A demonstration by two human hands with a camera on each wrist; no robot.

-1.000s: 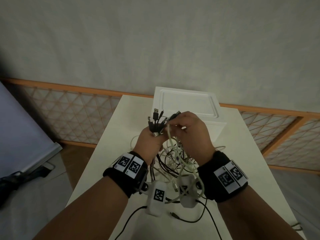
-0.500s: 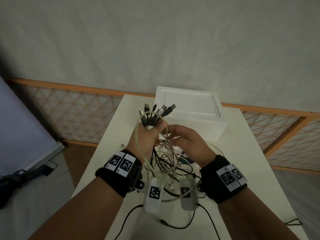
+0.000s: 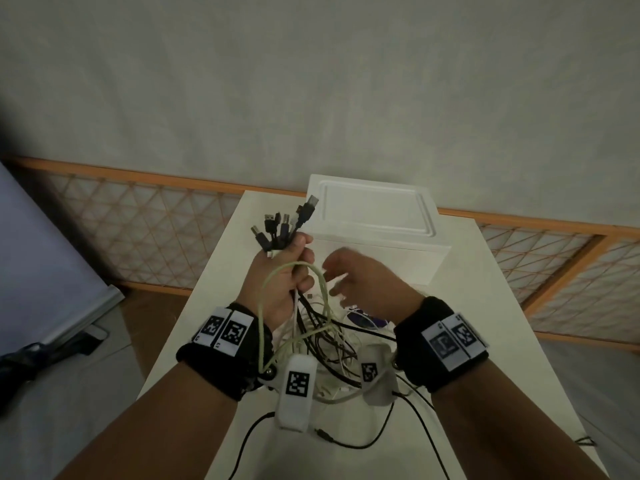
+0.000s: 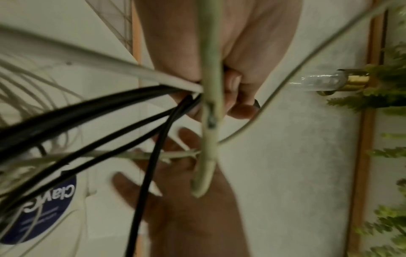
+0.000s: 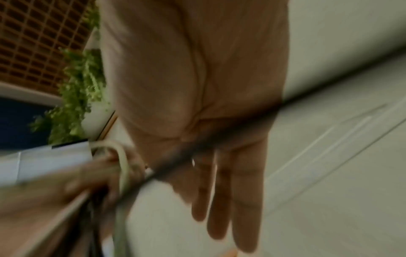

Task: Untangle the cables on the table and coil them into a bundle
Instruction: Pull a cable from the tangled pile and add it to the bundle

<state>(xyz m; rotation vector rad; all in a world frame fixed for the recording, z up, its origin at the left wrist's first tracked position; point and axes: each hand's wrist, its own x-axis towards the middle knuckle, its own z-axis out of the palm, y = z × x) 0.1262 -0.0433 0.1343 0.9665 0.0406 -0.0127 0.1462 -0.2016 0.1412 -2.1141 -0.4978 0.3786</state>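
Since half a second ago the right hand [image 3: 363, 285] has let go of the cables [image 3: 322, 327] and drawn back from the left hand [image 3: 284, 271]; it was pinching strands beside the left fist then, and now its fingers are spread and relaxed, gripping nothing, though in the right wrist view a dark strand crosses the palm. Plug ends [image 3: 280, 226] have risen a little and fan out above the left fist, which is clenched round the gathered cables just below the plugs. Pale green cable [image 3: 320, 282] loops out over the left fingers and down past the wrist. Reading: ends are collected in one hand, so gathering looks done, but untangling is not; below the fist the black and white strands hang in a knotted mass onto the table [image 3: 221, 306], between the two wrists. Right hand is just beside that mass, apart from the fist, likely free to reach for a strand. White box [image 3: 377, 216] sits at the far end of the table, behind both hands. One black lead [image 3: 346, 443] trails loose along the near table edge.
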